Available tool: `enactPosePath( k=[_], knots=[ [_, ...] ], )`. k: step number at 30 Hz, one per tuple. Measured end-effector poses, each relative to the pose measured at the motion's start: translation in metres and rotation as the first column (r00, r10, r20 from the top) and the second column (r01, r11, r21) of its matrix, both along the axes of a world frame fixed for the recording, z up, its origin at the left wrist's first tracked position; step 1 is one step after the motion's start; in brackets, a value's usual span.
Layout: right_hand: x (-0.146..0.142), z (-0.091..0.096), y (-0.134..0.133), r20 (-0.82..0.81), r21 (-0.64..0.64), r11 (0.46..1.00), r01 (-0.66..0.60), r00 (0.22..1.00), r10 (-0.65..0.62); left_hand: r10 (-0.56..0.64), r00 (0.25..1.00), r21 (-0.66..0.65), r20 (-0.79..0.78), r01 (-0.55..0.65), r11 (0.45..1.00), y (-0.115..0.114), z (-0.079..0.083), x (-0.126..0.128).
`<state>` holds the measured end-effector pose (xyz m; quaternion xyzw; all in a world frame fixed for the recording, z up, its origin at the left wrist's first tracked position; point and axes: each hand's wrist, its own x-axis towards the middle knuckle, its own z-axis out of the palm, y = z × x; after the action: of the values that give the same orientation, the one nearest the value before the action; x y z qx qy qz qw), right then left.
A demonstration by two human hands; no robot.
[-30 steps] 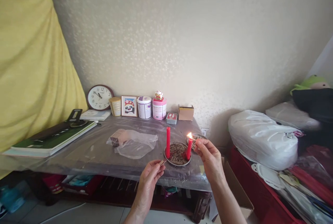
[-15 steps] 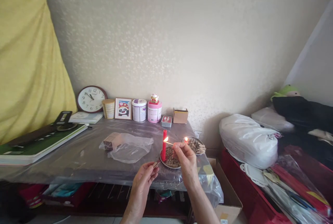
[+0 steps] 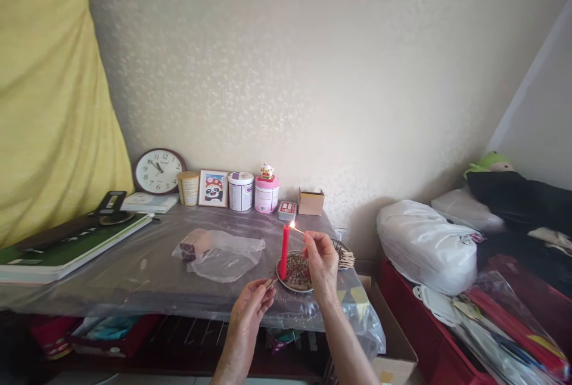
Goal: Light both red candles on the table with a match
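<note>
Pinched in the fingers of my right hand (image 3: 320,257) is a burning match (image 3: 298,230), its flame beside the top of a red candle (image 3: 284,252). I cannot tell whether the wick is lit. The candle stands upright, leaning slightly, at the left side of a round plate of grains (image 3: 297,286). My left hand (image 3: 251,304) is closed, low and left of this plate, around a small flat brown thing (image 3: 269,283) mostly hidden by the fingers. Behind my right hand, a second plate (image 3: 343,252) carries many thin pale sticks; its other contents are largely covered.
A crumpled clear plastic bag (image 3: 227,257) with a brown box (image 3: 195,244) lies left on the plastic-covered table (image 3: 156,254). Along the wall stand a clock (image 3: 159,171), a framed picture (image 3: 213,188), tins (image 3: 241,191) and an open carton (image 3: 311,202). White bags (image 3: 426,245) are at right.
My right hand has risen slightly, bringing the match flame from the candle's side up to its top. The flame on the rear plate is now hidden behind this hand. My left hand stays nearly still.
</note>
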<state>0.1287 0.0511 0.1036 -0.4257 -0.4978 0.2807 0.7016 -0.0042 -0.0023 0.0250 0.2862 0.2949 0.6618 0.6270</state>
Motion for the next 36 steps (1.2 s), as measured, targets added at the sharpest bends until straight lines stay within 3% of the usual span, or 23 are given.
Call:
enactPosePath(
  k=[15,36],
  knots=[
    [-0.006,-0.004,0.019,0.161,0.009,0.993,0.116,0.98,-0.116,0.0,1.0,-0.004,0.01,0.0,1.0,0.001,-0.004,0.0],
    [-0.009,-0.007,0.028,0.212,0.009,0.988,0.155,0.965,-0.153,-0.03,0.999,0.035,0.029,0.029,0.999,0.003,-0.007,0.001]
  ],
)
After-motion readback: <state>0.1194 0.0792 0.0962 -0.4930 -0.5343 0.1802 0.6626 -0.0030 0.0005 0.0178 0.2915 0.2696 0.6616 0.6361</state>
